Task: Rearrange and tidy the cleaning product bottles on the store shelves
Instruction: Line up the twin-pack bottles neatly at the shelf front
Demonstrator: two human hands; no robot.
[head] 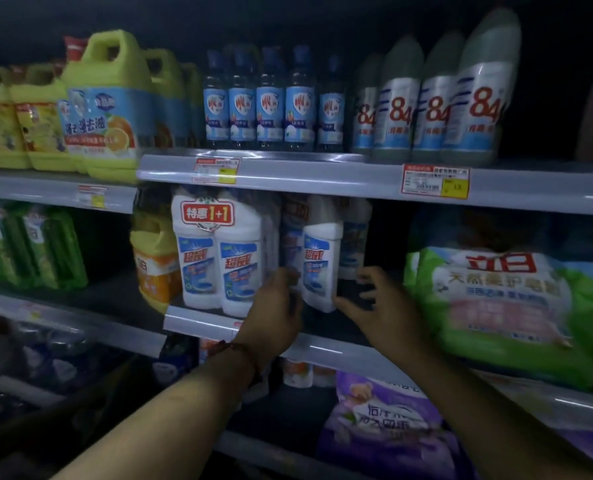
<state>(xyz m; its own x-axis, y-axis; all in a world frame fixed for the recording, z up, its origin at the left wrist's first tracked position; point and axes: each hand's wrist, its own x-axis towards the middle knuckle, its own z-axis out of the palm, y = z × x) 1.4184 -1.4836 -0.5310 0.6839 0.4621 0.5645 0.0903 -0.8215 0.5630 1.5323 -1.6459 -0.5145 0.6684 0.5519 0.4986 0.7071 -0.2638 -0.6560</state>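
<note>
A single white toilet-cleaner bottle with a blue label stands on the middle shelf, just right of a white twin pack with a red "1+1" tag. My left hand reaches in from below and its fingers wrap the single bottle's left side. My right hand is at the bottle's lower right, fingers spread and loosely bent, with the thumb tip at the bottle's bottom corner. More white bottles stand behind it in the dark.
A yellow jug stands left of the twin pack and green detergent bags lie to the right. The upper shelf holds yellow-green jugs, blue-capped bottles and grey "84" bottles. A purple bag lies below.
</note>
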